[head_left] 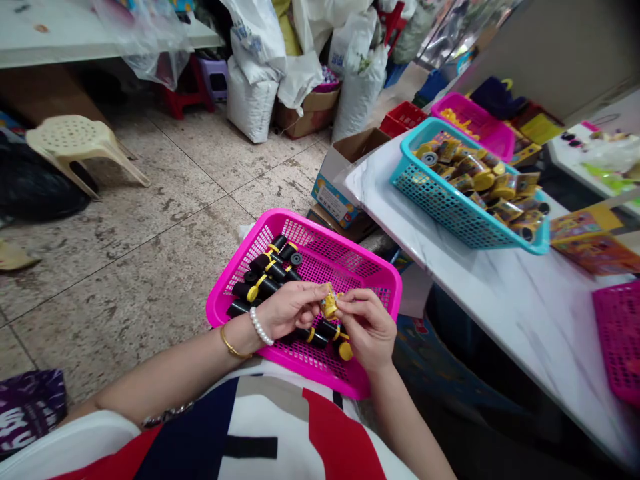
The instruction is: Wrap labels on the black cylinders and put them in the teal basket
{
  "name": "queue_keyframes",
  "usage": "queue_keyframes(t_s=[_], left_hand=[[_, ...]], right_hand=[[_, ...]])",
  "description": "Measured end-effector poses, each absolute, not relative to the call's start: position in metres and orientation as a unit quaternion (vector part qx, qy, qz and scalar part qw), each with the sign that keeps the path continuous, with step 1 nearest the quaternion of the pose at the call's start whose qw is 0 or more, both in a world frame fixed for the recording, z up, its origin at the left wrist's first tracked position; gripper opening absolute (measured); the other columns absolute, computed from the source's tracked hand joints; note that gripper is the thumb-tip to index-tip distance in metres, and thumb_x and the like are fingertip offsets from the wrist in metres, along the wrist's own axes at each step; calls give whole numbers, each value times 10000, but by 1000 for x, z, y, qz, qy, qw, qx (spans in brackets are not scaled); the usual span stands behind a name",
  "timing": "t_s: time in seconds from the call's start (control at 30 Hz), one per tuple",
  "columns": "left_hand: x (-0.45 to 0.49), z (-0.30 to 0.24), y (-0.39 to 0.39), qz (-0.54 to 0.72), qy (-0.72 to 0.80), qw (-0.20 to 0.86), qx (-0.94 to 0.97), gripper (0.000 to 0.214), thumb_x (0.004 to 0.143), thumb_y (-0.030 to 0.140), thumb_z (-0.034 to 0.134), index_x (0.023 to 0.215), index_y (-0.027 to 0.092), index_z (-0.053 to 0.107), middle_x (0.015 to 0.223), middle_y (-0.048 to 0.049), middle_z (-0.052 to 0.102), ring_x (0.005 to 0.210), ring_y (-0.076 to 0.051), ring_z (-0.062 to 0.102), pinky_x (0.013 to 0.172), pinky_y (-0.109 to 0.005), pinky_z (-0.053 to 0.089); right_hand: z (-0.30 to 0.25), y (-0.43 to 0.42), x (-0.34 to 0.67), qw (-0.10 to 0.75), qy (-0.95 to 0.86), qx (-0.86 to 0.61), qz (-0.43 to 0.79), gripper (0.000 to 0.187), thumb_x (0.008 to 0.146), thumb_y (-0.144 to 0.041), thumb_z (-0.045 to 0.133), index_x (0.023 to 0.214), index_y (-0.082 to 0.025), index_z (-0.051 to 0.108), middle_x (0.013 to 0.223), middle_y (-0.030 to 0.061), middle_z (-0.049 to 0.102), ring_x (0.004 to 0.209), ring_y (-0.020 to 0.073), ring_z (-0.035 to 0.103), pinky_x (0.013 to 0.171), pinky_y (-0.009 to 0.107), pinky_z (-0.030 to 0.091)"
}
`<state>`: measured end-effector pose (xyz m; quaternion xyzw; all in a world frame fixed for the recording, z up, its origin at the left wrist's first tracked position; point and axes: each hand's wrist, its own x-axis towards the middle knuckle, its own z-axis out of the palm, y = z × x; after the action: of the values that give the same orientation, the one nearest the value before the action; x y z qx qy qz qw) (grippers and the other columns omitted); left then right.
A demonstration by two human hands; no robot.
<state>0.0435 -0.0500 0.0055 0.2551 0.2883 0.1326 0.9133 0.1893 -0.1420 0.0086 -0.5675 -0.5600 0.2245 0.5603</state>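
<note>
Over a pink plastic basket (385,273) on my lap, both hands meet on one small yellow item with a printed wrap (329,303). My left hand (293,308), with a pearl bracelet at the wrist, pinches it from the left. From the other side my right hand (367,323) grips its edge with thumb and fingers. Several black cylinders with yellow bands and caps (267,287) lie in the basket, mostly at its left. More black cylinders (313,337) show just under my hands, partly hidden by them.
To the right, a blue basket (450,210) full of yellow printed containers (505,187) stands on a white marbled table (480,287). Behind it is a pink basket of yellow pieces (500,137). An open cardboard box (333,187), white sacks (255,100) and a cream stool (73,137) stand on the floor.
</note>
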Motion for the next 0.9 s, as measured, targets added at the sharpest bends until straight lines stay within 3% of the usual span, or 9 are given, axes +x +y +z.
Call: queue_keyframes(t_s=[0.2,0.37,0.57,0.7,0.77,0.9], left_hand=[[44,2,-49,135,304,903,273,363,724,453,731,756,135,558,489,73,478,321,1,323,326,-128,172],[43,0,-50,115,286,908,283,331,744,434,717,765,132,583,492,59,493,332,-12,348,336,-142,188],[41,0,-51,162,281,900,293,316,743,405,726,787,132,572,575,53,510,393,-8,366,372,-142,224],[43,0,-50,189,287,891,296,309,758,407,708,834,154,547,627,44,542,428,-31,445,394,-152,307],[43,1,-50,192,300,883,307,319,755,417,704,861,162,542,632,44,549,423,-42,464,382,-160,311],[44,2,-51,192,312,857,363,329,748,409,705,906,161,556,560,57,531,418,-56,469,387,-160,320]], right_hand=[[10,-142,189,531,-556,-585,257,195,803,-162,681,942,-291,729,1014,57,609,904,200,621,729,346,543],[8,-145,190,541,-573,-568,236,194,797,-124,675,874,-293,731,858,21,575,770,156,598,661,307,512],[1,-144,187,580,-497,-608,216,110,752,-155,719,782,-240,657,832,15,555,744,157,581,628,295,511],[3,-142,184,585,-420,-609,334,314,755,-201,723,1026,-274,584,1013,26,579,812,166,635,683,314,562],[4,-144,182,564,-436,-621,326,366,745,-216,734,1074,-271,582,1093,49,571,909,191,635,739,332,572],[2,-145,182,533,-469,-652,266,185,764,-248,722,937,-235,657,985,59,612,921,200,621,736,325,572]])
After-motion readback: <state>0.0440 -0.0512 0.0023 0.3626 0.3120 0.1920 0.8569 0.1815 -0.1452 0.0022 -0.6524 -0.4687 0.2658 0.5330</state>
